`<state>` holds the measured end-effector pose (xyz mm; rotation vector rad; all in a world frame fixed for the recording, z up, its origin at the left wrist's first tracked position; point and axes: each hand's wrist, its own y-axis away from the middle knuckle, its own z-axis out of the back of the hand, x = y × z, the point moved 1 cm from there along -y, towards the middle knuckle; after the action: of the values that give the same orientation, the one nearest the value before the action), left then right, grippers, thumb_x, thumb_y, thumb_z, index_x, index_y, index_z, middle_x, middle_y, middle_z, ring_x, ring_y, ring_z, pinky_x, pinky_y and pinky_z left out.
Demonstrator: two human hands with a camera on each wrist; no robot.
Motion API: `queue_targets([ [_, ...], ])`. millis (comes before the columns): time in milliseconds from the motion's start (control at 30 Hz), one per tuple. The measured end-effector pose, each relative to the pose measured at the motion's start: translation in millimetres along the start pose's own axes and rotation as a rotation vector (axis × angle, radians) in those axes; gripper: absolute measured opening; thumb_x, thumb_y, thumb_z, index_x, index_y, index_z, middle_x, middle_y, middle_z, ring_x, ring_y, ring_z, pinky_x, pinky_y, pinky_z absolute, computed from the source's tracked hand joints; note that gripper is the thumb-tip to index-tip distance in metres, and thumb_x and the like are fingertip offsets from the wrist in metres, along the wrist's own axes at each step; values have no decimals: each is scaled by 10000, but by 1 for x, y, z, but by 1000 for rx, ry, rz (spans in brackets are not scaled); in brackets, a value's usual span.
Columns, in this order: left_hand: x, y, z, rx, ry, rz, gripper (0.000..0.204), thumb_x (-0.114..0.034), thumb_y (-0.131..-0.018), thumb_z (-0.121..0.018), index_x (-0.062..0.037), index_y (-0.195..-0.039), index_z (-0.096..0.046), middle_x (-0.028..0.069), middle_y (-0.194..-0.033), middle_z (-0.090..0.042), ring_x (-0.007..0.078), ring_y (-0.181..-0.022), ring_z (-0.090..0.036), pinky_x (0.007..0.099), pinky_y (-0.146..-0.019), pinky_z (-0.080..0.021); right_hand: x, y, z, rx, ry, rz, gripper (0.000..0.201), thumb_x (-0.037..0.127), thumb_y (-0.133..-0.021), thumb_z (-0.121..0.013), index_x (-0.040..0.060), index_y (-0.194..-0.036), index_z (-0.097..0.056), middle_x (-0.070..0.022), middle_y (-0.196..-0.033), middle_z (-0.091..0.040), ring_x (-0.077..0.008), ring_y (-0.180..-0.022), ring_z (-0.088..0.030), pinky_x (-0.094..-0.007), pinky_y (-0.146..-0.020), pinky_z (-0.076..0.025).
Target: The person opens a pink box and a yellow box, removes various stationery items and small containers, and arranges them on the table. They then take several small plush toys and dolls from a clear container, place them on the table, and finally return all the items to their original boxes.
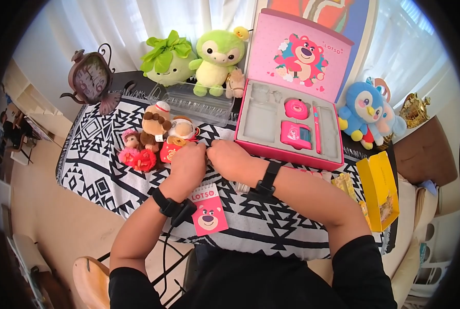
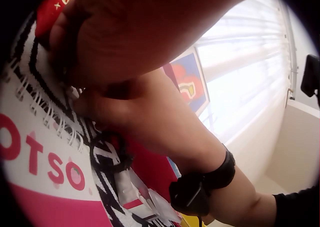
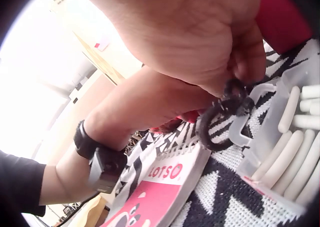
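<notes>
Over the patterned cloth, my left hand (image 1: 188, 165) and right hand (image 1: 231, 160) meet knuckle to knuckle, fingers curled and pointing down. I cannot tell what is between the fingertips. Just below them lies a pink and white spiral notepad (image 1: 208, 212) marked LOTSO. A black twisted loop (image 3: 216, 129) overlaps my right fingertips in the right wrist view. Beside it is a clear plastic case (image 3: 250, 159) with a handle, full of several white sticks (image 3: 285, 157). A red pouch (image 1: 168, 152) with gold lettering touches the left hand's far side in the head view.
Plush dolls (image 1: 155, 123) sit behind the left hand, with a clear tray (image 1: 199, 105) farther back. A large open pink gift box (image 1: 292, 154) stands behind the right hand. Toward the right edge are a yellow box (image 1: 378, 190) and a blue penguin plush (image 1: 365, 105).
</notes>
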<state>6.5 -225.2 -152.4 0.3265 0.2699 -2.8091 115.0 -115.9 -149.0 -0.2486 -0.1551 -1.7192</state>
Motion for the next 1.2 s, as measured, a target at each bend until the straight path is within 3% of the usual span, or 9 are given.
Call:
queue_targets([
  [133,-1,-2,-6,-21,-4,24,118,-52,-847,-596,-16,-929,-672,190,-930,-673,378,-892,-688,476,-765,-566,-8,32,21,-151,-77,60,51,55,-815,-663,6,-830,-659,-191,-808,-642,-394,-840,-665,-474,-737,-539],
  [367,-18,1,10,-126,207,-5,195,-57,-838,-613,-15,-999,-714,185,-938,-675,377,-894,-674,477,-789,-551,-21,101,39,-175,-250,-48,88,65,-816,-690,33,-898,-682,-139,-808,-639,-374,-822,-655,-462,-744,-531],
  [433,-36,10,17,-112,304,-43,187,-77,-840,-622,-12,-988,-713,192,-922,-671,382,-883,-672,482,-785,-545,-29,113,43,-137,-263,-29,95,63,-818,-692,36,-909,-690,-137,-826,-639,-372,-837,-654,-459,-753,-531],
  [500,-61,21,20,6,497,-146,173,-83,-837,-628,-20,-972,-716,194,-905,-670,384,-860,-672,483,-770,-548,-33,116,44,-99,-274,-2,103,60,-819,-694,40,-920,-698,-135,-843,-639,-369,-851,-653,-455,-763,-531],
  [600,-80,29,2,130,396,-191,133,-88,-828,-667,-13,-934,-698,175,-852,-671,374,-802,-673,459,-733,-547,-36,117,41,-62,-247,89,85,72,-818,-667,42,-890,-700,-127,-883,-635,-348,-883,-654,-440,-768,-535],
  [667,-85,28,-2,119,360,-192,121,-98,-831,-672,-12,-913,-691,175,-844,-666,377,-802,-672,464,-729,-547,-31,117,35,-54,-72,167,99,95,-812,-633,45,-865,-701,-114,-895,-621,-336,-882,-648,-434,-766,-538],
  [833,-89,31,-11,118,244,-178,107,-121,-835,-692,-16,-854,-682,167,-840,-652,377,-790,-666,470,-715,-545,-23,115,32,-24,-84,175,101,77,-795,-624,43,-844,-705,-124,-898,-626,-340,-913,-651,-439,-792,-547],
  [1200,-82,31,-10,78,318,-198,108,-118,-814,-723,-18,-842,-695,157,-833,-624,365,-797,-652,463,-710,-540,-19,114,24,-40,-74,199,95,52,-797,-630,12,-819,-713,-149,-902,-660,-333,-955,-664,-426,-844,-543],
])
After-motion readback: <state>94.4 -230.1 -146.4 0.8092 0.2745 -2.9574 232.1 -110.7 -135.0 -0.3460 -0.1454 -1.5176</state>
